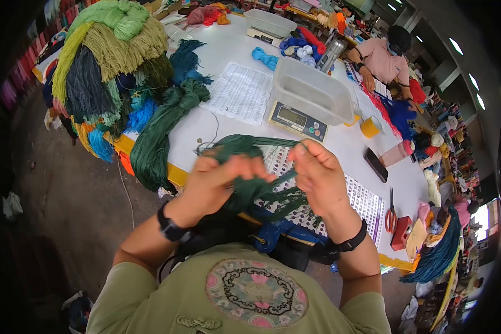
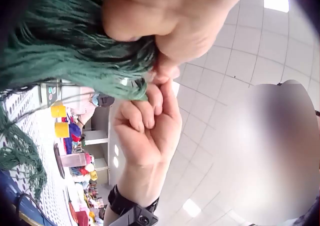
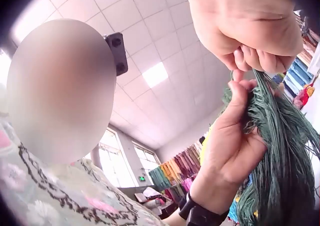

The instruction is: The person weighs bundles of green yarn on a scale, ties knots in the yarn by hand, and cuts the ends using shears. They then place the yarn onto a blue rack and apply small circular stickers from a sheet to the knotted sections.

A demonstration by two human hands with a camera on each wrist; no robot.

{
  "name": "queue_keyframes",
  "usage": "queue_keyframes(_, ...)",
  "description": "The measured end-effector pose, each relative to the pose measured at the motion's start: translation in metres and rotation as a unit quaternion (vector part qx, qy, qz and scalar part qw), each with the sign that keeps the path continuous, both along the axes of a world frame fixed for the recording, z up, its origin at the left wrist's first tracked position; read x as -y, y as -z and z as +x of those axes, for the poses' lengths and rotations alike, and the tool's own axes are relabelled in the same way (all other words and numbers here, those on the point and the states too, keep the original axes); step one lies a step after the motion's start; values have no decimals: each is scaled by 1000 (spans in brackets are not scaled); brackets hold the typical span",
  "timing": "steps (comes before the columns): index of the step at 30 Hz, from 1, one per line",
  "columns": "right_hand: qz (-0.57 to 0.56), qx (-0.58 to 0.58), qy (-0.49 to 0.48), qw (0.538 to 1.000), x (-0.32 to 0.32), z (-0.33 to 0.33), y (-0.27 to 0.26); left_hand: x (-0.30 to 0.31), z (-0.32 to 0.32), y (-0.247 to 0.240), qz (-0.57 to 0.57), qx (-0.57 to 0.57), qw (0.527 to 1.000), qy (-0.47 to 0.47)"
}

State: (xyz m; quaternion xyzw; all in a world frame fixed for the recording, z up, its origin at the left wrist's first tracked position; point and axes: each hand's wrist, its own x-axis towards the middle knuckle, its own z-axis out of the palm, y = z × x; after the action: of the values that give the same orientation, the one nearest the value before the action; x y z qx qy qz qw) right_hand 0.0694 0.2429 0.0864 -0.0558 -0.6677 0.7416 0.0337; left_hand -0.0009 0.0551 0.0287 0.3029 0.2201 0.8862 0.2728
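Both hands are raised in front of the chest, over the near table edge, with a dark green hank of thread (image 1: 245, 192) between them. My left hand (image 1: 214, 181), blurred in the head view, grips the hank; in the right wrist view the strands (image 3: 272, 136) spill over its palm and hang down. My right hand (image 1: 321, 178) pinches strands drawn across from the hank, its fingers curled in the left wrist view. There the fingertips of both hands nearly meet. Loose ends hang over a white card with rows of small holes (image 1: 359, 197).
A large pile of colored hanks (image 1: 116, 50) and another dark green hank (image 1: 158, 131) lie at left. Ahead are a printed sheet (image 1: 239, 92) and a digital scale (image 1: 297, 119) bearing a clear plastic bin (image 1: 311, 89). A phone (image 1: 376, 165) and scissors (image 1: 391, 217) lie at right. Another person (image 1: 384, 61) sits across.
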Motion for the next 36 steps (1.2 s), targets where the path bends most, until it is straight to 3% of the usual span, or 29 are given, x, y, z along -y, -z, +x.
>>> queue_keyframes(1,-74,36,4,997,-12,2,1,16,-7,5,56,2,998,39)
queue_keyframes(3,-50,70,67,994,-45,10,11,65,-3,-28,8,191,981,-45)
queue_keyframes(4,-45,91,101,990,-65,16,16,98,-11,-27,64,244,966,-48)
queue_keyframes(5,6,111,132,985,-87,22,19,128,-22,-30,87,189,976,-69)
queue_keyframes(10,169,218,260,925,-209,56,49,294,-63,-11,54,264,951,-149)
queue_keyframes(12,139,241,352,894,-264,71,66,356,-68,0,47,288,921,-257)
queue_keyframes(14,161,255,436,848,-310,90,73,427,-75,16,58,320,908,-264)
queue_keyframes(15,145,243,474,834,-337,102,78,475,-83,36,28,246,927,-283)
queue_keyframes(17,156,205,537,803,-394,128,94,575,-95,71,-6,197,915,-352)
queue_keyframes(18,164,183,564,789,-417,140,101,622,-97,83,-11,221,888,-404)
queue_keyframes(19,164,185,563,789,-429,149,106,661,-98,101,-100,213,822,-519)
queue_keyframes(21,300,232,516,768,-446,161,114,626,-86,113,-76,227,829,-506)
queue_keyframes(22,300,233,518,767,-431,155,106,597,-79,115,-50,242,835,-492)
queue_keyframes(23,168,254,453,838,-394,139,82,534,-68,98,-66,283,837,-463)
queue_keyframes(24,33,268,375,887,-352,119,53,487,-63,102,-102,245,830,-491)
queue_keyframes(26,-8,112,317,942,-302,90,9,378,-43,82,-96,189,891,-402)
queue_keyframes(28,53,-57,175,981,-259,63,-54,303,-28,68,-67,210,915,-338)
queue_keyframes(29,13,-125,206,971,-237,50,-87,271,-23,61,-50,194,934,-297)
queue_keyframes(30,-29,-165,96,981,-238,40,-118,241,-20,57,-31,178,950,-255)
queue_keyframes(32,65,-238,-33,969,-238,11,-175,196,-19,54,-59,76,975,-201)
queue_keyframes(34,43,-247,-88,964,-260,-22,-230,155,-19,52,-134,18,971,-199)
queue_keyframes(35,44,-289,80,953,-239,-44,-247,135,-22,49,-166,-8,968,-190)
queue_keyframes(36,45,-324,244,913,-219,-67,-262,116,-24,48,-196,-34,963,-180)
